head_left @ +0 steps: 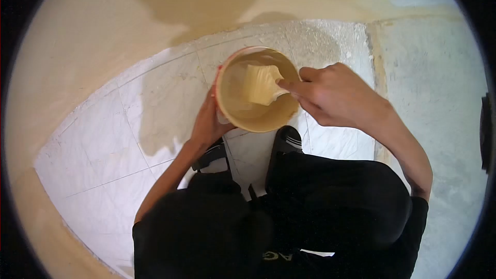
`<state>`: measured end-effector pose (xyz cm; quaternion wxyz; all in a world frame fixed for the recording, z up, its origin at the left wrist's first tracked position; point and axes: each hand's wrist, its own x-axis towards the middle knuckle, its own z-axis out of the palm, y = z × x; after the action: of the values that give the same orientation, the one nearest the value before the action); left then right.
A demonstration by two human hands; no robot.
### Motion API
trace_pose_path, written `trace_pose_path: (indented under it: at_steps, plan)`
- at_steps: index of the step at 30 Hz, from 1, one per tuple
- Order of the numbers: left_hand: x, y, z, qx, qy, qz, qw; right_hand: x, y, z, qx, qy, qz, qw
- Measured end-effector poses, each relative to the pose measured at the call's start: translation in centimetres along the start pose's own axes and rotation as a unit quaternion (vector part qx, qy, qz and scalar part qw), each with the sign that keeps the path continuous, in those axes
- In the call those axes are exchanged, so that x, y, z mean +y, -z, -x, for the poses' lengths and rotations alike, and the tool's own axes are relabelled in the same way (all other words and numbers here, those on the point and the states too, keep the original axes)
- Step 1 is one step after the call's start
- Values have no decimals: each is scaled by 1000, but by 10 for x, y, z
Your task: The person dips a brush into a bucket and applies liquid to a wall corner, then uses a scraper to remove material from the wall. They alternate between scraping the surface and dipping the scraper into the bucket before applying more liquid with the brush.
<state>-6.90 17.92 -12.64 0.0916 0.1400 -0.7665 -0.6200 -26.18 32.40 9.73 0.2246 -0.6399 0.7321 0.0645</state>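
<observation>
A round bucket (232, 106) with a reddish outer side is tilted towards me, its inside smeared with cream paint. My left hand (209, 121) grips it from the left and below, fingers partly hidden behind its wall. Inside the mouth is a wide paintbrush (262, 85), its head thickly coated in cream paint. My right hand (330, 93) comes in over the right rim, closed around the brush handle, which the fingers mostly cover. How much paint lies at the bottom is hard to see.
Pale floor tiles (98, 150) with paint marks lie under the bucket. A cream wall (93, 41) curves along the far and left sides, and a grey-green wall (434, 72) stands on the right. My dark shoes (289, 138) are just below the bucket.
</observation>
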Motion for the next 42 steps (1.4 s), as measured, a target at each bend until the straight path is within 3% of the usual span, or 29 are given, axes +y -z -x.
trace_pose_path:
  at_steps: [2,6,9,14,16,29,32,35,37,38,40,42]
  plan:
    - [3,-9,-9,-25,-9,-94,995,7,-12,-17,-31,17,47,998]
    - [8,-26,-13,-32,4,-71,997,20,-34,-24,-133,-11,93,987]
    - [5,-33,-14,-19,5,-88,996,26,-43,-18,-144,-24,79,986]
    - [13,-46,-23,-9,-1,-109,994,34,-56,-10,-76,-32,31,996]
    - [10,-55,-27,-6,2,-114,993,43,-62,-8,-49,4,33,998]
    - [17,-76,-38,-4,41,-145,989,80,-75,-11,-93,39,45,994]
    - [15,-85,-42,15,11,-151,988,88,-65,3,-79,30,41,996]
    - [15,-89,-44,9,19,-140,990,105,-53,30,-83,-21,-43,995]
    - [12,-91,-44,15,14,-139,990,120,-58,58,53,14,-150,987]
    - [11,-92,-45,15,6,-140,990,122,-62,70,54,16,-150,987]
    - [7,-91,-45,1,7,-154,988,119,-73,93,131,-42,-331,933]
    - [3,-92,-45,-18,11,-171,985,113,-87,109,142,-76,-386,908]
